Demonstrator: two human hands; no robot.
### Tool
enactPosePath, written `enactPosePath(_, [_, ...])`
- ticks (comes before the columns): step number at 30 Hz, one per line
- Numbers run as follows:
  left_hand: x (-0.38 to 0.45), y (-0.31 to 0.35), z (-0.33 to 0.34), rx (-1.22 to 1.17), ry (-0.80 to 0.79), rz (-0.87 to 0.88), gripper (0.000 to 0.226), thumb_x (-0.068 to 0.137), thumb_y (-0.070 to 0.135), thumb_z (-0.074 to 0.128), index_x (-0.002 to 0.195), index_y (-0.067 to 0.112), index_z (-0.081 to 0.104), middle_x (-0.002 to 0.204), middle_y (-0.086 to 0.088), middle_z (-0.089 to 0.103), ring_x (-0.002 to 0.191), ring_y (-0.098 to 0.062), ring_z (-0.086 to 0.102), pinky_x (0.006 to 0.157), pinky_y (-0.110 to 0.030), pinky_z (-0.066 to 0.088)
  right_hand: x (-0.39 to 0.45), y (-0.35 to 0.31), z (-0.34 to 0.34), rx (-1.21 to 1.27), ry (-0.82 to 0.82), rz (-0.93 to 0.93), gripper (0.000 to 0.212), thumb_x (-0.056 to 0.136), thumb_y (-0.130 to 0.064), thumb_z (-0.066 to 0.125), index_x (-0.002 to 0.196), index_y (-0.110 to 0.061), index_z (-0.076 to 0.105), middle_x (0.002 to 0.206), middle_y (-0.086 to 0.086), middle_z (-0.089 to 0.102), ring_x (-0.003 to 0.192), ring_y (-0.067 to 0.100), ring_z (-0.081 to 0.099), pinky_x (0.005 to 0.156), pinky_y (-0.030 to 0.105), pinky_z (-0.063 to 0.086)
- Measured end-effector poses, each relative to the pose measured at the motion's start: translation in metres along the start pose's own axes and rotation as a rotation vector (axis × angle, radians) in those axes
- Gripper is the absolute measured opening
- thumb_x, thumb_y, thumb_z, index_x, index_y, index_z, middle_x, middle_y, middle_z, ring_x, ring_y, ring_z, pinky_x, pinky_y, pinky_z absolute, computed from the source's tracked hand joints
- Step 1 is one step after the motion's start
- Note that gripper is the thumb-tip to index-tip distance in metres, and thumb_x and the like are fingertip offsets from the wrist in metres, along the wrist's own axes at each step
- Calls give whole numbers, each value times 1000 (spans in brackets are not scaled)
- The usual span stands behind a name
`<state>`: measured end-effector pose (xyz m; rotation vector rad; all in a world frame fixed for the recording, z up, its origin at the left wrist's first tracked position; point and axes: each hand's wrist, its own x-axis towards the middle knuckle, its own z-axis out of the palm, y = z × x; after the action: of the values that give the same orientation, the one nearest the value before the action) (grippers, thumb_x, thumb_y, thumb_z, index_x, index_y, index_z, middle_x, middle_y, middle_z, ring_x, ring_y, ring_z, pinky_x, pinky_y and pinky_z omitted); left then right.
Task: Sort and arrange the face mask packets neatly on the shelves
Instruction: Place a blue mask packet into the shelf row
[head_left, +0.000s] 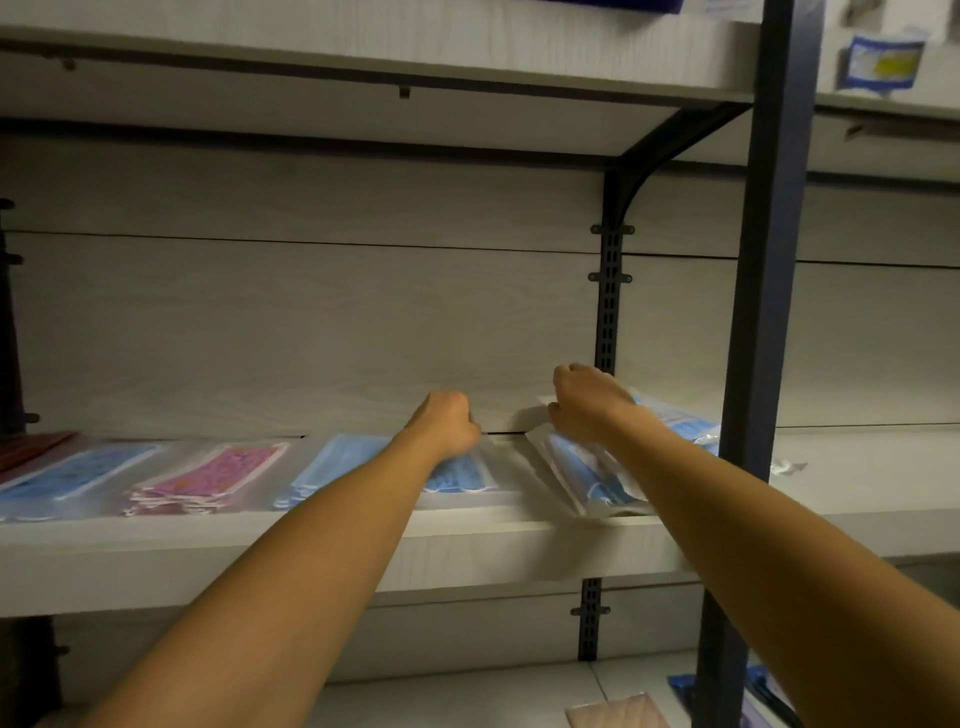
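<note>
At the back of the middle shelf (467, 551), I note both hands reaching over the mask packets. My left hand (445, 422) sits near centre frame, knuckles up, fingers curled under and out of sight; it rests on the far end of a blue mask packet (467, 475), but I cannot tell whether the fingers grip it or only press on it. My right hand (587, 400), at about 2 o'clock from the left one, is likewise turned knuckles up, with fingers curled down onto the upper edge of a tilted stack of blue packets (587, 480); the grip itself is hidden from me. That stack lies askew, its near corner hanging over the shelf's front lip, just beside the dark upright post (763, 312).

Outward to 9 o'clock, the shelf carries a row of packets lying flat: a pink patterned pile (208, 480), then another blue packet (78, 473), then a reddish packet (31, 447) at the frame edge. At 12 o'clock the upper shelf (363, 57) is seen from below. At 5 o'clock, on the lower shelf (467, 691), a tan packet (618, 714) and dark blue items (680, 686) are partly visible, blurred.
</note>
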<state>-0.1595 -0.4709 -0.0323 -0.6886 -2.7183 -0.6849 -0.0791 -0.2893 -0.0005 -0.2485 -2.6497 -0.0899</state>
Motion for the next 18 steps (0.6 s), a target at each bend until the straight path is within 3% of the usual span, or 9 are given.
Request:
enactPosePath(4, [4,30,16,-173,-32,-21,24,92,12,54,94,2,76,101,-21,74,99,-33,69,89,-34,55,-5,15,-6,-17,4,57,32,99,-19,51,127,-5,55,130,15,56,116,34,57,90,37,47])
enactPosePath(6, [6,42,25,-360,-85,-87,24,91,9,52,86,3,75,90,-21,76,87,-31,74,86,-38,59,-8,22,-7,-12,2,78,33,100,-19,51,129,-5,54,132,15,55,118,34,57,90,37,48])
enactPosePath(9, [6,61,36,-766,-215,-270,11,95,5,54,94,0,64,82,-19,66,68,-33,68,70,-48,62,-13,31,-8,-8,9,113,32,100,-16,49,130,-4,51,132,17,54,116,34,57,86,35,47])
enactPosePath(12, [5,78,37,-1026,-330,-443,4,101,9,54,101,5,55,93,-17,57,77,-35,66,74,-49,59,-15,37,-9,4,10,135,30,99,-14,49,127,-4,52,128,18,55,113,33,57,89,35,49])
enactPosePath(16, [18,84,46,-1141,-433,-610,49,91,20,70,132,6,50,115,-23,64,94,-40,71,82,-54,60,-17,41,-8,8,12,146,31,96,-12,49,126,-5,52,128,17,55,112,33,57,94,39,51])
enactPosePath(18, [19,87,44,-1143,-422,-638,54,89,19,75,133,9,46,123,-23,60,99,-40,69,86,-53,59,-17,41,-8,10,16,149,32,95,-12,50,126,-5,53,126,16,56,110,32,58,95,39,52])
